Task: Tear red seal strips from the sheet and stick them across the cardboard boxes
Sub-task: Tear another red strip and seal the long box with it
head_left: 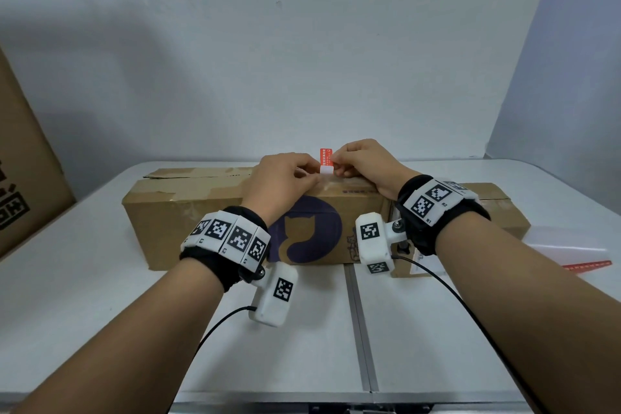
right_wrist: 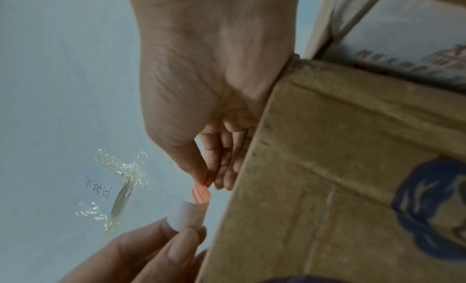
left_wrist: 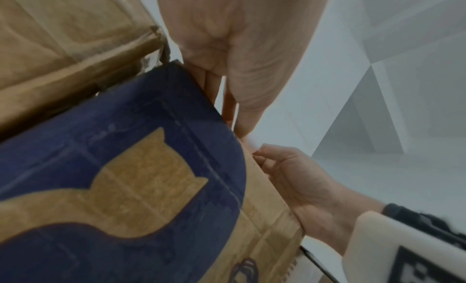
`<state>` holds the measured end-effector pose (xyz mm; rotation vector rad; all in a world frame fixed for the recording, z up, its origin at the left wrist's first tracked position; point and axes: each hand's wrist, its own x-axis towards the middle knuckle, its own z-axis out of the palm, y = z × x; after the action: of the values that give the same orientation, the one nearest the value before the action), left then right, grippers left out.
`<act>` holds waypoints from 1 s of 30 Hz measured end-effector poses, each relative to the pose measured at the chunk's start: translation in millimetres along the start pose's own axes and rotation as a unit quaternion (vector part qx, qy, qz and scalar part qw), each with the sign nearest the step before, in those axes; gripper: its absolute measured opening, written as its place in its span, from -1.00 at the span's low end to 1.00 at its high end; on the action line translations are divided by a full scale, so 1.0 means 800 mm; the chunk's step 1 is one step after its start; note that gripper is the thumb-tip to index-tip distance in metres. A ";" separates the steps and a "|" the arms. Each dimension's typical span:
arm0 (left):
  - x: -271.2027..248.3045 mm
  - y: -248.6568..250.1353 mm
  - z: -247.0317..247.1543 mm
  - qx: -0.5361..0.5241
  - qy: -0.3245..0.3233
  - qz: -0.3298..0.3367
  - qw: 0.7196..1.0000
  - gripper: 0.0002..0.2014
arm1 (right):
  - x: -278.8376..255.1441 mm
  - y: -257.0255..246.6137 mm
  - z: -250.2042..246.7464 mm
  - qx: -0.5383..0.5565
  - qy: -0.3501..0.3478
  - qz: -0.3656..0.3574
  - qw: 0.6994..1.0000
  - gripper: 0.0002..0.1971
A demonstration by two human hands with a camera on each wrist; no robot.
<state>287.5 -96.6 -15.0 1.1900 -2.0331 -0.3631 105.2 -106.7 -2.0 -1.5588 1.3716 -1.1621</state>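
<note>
Red strip (head_left: 326,156), white backing curled

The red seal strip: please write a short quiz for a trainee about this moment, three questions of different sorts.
1. True or false: the red seal strip lies flat on the cardboard box.
2. Which hand pinches the white backing? A left hand; B right hand.
3. Fill in: the box front shows a purple circle with a ___ shape.

Key: 1 false, it is held up above the box top; 2 A; 3 cat.
</note>
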 end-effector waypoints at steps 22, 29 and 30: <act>-0.001 -0.015 0.005 0.121 -0.025 0.067 0.990 -0.81 | 0.000 0.006 0.006 -0.218 0.025 -0.060 0.974 -0.93; 0.000 -0.011 0.001 0.135 -0.032 0.060 0.988 -0.82 | 0.001 0.006 0.006 -0.254 0.026 -0.073 0.964 -0.93; 0.001 -0.011 0.001 0.136 -0.034 0.060 0.988 -0.81 | 0.001 0.005 0.006 -0.254 0.025 -0.075 0.964 -0.93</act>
<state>292.6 -102.0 -20.1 1.2210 -2.2562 -0.0683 108.3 -108.4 -7.3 -2.0306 1.7017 -0.9841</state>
